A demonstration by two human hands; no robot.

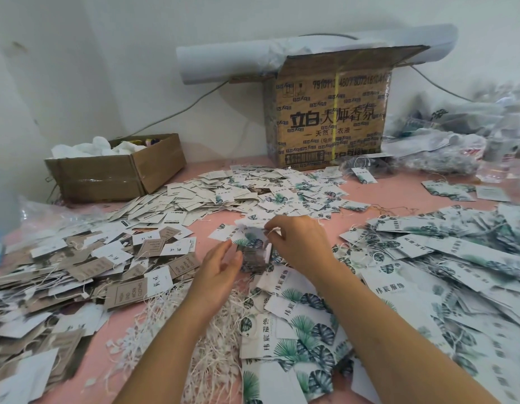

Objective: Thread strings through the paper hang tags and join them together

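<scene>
At the middle of the pink table my left hand [221, 268] holds a small stack of leaf-printed paper tags [253, 249] between thumb and fingers. My right hand [299, 243] is just to the right of the stack, pinching a thin white string [272, 231] at the tags' top edge. A loose bundle of white strings [212, 339] lies under my forearms. Leaf-printed tags [299, 325] lie heaped beneath my right wrist.
Brown and white tags [86, 275] cover the left of the table, leaf tags [445, 258] the right, and more tags [253, 191] lie beyond my hands. A low cardboard box [118, 170] stands at the back left, a tall printed carton [331, 112] at the back centre, plastic bags [451, 144] at the back right.
</scene>
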